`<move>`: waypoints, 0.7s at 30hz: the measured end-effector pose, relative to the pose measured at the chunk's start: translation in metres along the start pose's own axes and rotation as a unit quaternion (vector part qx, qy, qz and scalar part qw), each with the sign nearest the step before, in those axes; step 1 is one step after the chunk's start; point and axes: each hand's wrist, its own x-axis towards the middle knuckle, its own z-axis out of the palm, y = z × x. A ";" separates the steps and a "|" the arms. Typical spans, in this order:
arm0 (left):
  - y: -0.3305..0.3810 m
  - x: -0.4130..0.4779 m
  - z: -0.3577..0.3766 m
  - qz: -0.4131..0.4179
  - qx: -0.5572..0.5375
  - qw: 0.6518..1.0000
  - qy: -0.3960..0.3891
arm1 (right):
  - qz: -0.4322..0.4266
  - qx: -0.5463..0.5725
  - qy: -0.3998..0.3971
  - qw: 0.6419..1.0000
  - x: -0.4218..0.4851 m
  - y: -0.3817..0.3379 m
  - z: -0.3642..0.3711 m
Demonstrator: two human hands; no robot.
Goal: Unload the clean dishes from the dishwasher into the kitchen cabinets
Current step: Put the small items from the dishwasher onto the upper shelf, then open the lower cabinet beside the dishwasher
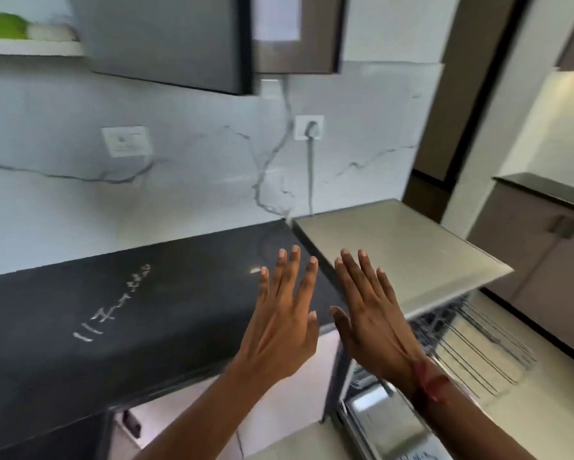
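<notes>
My left hand (284, 313) and my right hand (370, 313) are raised side by side in front of me, fingers straight and spread, holding nothing. Below the right hand the dishwasher (411, 234) stands open, its grey top at counter height. A wire rack (478, 343) is pulled out at the lower right, and I see no dishes on its visible part. The open dishwasher door (375, 423) shows at the bottom. A wall cabinet (166, 38) with a grey door hangs at the upper left.
A black countertop (113, 313) with white writing runs along the marble wall on the left. A plugged-in socket (308, 127) and a switch plate (126, 141) sit on the wall. A green thing (3, 24) lies on a shelf at top left. Brown cabinets (544, 247) stand on the right.
</notes>
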 end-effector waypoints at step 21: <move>0.290 -0.018 0.308 0.121 -0.048 0.918 -0.375 | 0.222 0.003 -0.278 0.935 -0.300 0.290 0.070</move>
